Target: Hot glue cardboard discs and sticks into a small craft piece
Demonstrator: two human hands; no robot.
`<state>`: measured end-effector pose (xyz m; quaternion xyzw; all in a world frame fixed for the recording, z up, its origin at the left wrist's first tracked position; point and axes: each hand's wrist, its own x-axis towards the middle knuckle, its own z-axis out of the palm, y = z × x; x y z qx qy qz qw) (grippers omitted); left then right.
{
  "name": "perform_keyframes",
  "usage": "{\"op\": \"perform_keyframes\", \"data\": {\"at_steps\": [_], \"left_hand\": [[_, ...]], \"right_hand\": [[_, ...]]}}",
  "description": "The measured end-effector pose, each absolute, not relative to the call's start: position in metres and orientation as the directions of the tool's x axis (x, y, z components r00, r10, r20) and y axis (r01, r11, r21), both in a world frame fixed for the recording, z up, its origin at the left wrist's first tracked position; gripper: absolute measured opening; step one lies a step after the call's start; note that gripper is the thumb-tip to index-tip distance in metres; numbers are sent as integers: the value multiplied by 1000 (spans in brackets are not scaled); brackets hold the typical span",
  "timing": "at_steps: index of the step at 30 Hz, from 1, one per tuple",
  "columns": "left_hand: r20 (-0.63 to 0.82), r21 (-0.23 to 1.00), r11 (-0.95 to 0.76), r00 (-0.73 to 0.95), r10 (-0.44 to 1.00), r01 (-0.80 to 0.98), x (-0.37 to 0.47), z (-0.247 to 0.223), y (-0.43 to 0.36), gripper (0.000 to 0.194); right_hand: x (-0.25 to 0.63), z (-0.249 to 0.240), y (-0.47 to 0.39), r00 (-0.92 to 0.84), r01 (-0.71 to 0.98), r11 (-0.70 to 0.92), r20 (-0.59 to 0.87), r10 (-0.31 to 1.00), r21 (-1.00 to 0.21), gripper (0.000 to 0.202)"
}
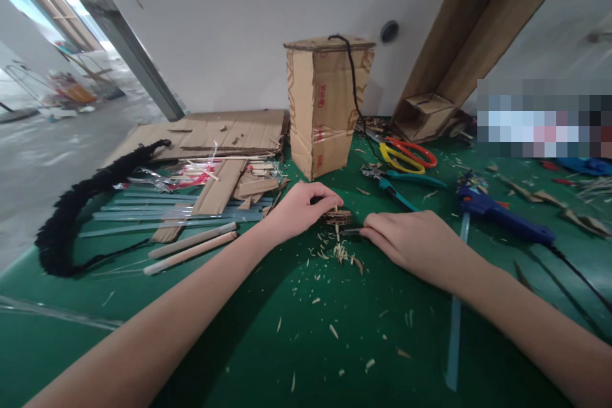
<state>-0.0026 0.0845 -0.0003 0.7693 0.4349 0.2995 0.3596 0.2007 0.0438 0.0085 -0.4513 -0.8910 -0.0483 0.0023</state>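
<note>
Near the middle of the green table, my left hand (310, 204) is closed on a small stack of brown cardboard (338, 217). A thin wooden stick (337, 229) passes through the stack and points down toward the table. Just to the right, my right hand (406, 239) pinches a thin metal blade (351, 231), whose tip lies at the stick. Pale wood shavings (340, 251) are heaped under the stick and scattered toward the front. Behind my hands stands a tall cardboard box (329, 108) with a black cord (354, 70) hanging over its top.
Green-handled pliers (396, 191), scissors (401, 158) and a blue glue gun (507, 213) lie to the right. At the left are clear glue sticks (176, 209), wooden rods (191, 253), cardboard strips (222, 188) and a black fluffy cord (71, 223). A flat cardboard sheet (229, 131) lies behind.
</note>
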Motion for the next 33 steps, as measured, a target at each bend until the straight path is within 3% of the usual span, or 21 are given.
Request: {"op": "perform_keyframes", "data": {"at_steps": [2,6,19,33], "left_hand": [[147,817,-361,443,884,449,-3,-1,85,25],[141,823,-353,442,886,445,-3,-2,86,25],[145,833,-344,429,892,434,-2,-4,86,24],[150,833,-350,433,889,429,-2,-4,87,23]], "right_hand": [[200,4,44,-609,788,584,111,785,197,35],[197,-1,46,-626,775,577,181,759,259,37],[190,-3,46,-571,817,541,148,807,202,36],[187,-4,43,-524,849,486,220,823,206,41]]}}
